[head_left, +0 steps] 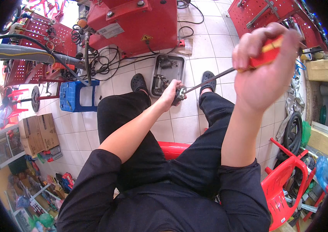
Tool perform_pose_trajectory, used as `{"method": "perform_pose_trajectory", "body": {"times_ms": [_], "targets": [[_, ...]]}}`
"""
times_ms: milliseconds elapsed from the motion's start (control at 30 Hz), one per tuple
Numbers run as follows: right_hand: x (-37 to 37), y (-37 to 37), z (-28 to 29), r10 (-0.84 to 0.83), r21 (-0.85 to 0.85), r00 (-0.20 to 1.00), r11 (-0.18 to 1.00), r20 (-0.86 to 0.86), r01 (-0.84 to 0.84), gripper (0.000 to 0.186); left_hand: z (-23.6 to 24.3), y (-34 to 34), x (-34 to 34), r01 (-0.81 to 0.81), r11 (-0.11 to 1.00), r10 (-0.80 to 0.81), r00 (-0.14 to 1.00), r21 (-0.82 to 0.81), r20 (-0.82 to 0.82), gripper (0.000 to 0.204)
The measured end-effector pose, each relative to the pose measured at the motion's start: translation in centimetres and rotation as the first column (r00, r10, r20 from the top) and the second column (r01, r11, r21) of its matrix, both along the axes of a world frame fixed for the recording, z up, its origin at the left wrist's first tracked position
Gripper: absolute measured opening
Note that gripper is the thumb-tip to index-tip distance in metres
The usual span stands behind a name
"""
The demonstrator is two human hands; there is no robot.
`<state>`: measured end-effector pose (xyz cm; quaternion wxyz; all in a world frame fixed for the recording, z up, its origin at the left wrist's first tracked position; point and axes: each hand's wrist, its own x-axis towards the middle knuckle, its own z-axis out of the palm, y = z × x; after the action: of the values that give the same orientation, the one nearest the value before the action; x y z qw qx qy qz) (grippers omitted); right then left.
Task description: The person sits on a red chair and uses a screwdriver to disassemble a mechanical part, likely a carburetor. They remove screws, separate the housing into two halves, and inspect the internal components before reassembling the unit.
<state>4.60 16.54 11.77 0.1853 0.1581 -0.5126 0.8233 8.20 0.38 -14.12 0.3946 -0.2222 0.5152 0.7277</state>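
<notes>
Far left: brown cardboard box (pixel 38 133) stood on the tiled floor, below a blue plastic stool (pixel 69 96) in view. Right of the stool, black cables (pixel 111 54) ran loose across the tiles beside a big red machine (pixel 152 23). Metal tray (pixel 177 69) sat on the floor near the machine, between the person's black clogs (pixel 138 82), with greyish parts lying in it.

Left hand (pixel 170 95) was over the tray's lower right corner as seen from above, fingers closed round a small dark metal part (pixel 180 94) with a bright end. Screwdriver (pixel 262 58) slanted up to the right from that part: shaft tip at the bright end, couldn't tell if seated. Right hand (pixel 264 69) was raised, well apart from the left, wrapped tight on the red and yellow handle.

Far right: black tyre (pixel 293 133) near the wall, red plastic chair (pixel 283 189) below it.
</notes>
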Motion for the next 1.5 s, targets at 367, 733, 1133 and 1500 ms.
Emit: {"method": "perform_pose_trajectory", "body": {"times_ms": [367, 733, 1133, 1500], "targets": [[-0.8, -0.3, -0.9, -0.211, 0.091, 0.971, 0.971, -0.112, 0.221, 0.022, -0.9, 0.2, -0.4, -0.266, 0.963, 0.269, 0.959, 0.043, -0.085, 0.024], [-2.8, -1.4, -4.7, -0.086, 0.227, 0.974, 0.973, 0.210, 0.037, 0.015, 1.1, -3.4, -3.0, -0.558, 0.816, 0.575, 0.811, 0.150, -0.109, 0.029], [-3.7, 0.3, -5.7, -0.006, 0.141, 0.990, 0.990, 0.138, -0.014, 0.013, 4.1, -4.8, -4.3, -0.600, 0.643, 0.614, 0.775, 0.476, 0.149, 0.055], [-3.3, -0.4, -5.4, -0.159, 0.099, 0.968, 0.985, 0.195, 0.142, 0.008, 2.7, -4.9, -4.3, -0.563, 0.696, 0.593, 0.801, 0.447, 0.085, 0.056]]}}
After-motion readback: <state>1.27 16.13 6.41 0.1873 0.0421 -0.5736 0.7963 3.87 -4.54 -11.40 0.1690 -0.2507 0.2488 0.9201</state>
